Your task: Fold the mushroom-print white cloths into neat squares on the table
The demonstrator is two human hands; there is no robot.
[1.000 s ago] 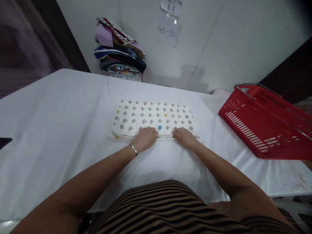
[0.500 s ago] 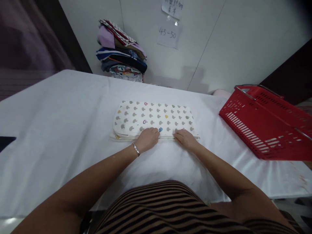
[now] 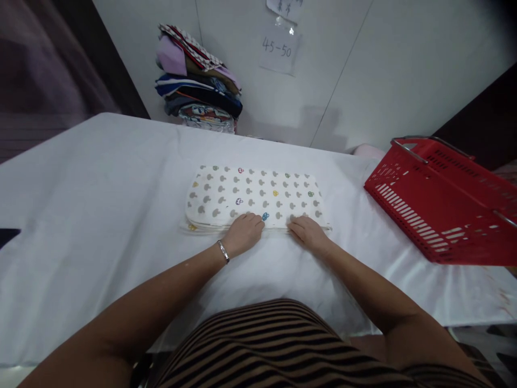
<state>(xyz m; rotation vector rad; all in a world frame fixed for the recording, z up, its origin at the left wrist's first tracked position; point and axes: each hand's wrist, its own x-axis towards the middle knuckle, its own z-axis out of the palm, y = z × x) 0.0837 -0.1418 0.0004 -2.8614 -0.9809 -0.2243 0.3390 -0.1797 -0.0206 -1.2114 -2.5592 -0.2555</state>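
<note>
A white cloth printed with grey and coloured mushrooms lies flat, folded into a long rectangle with several layers showing at its near edge. My left hand, with a silver bracelet at the wrist, has its fingers curled over that edge left of the middle. Further right along the same edge, my right hand pinches the layers with bent fingers. Both thumbs are mostly hidden. The cloth rests on a white-covered table.
A red plastic basket with metal handles stands at the right. Against the back wall is a pile of folded fabrics. A paper sign reading 45-50 hangs on the wall. Dark curtain-like fabric is at the far left.
Both hands stay at the near edge of the folded cloth, almost unmoved. The view has shifted slightly.
</note>
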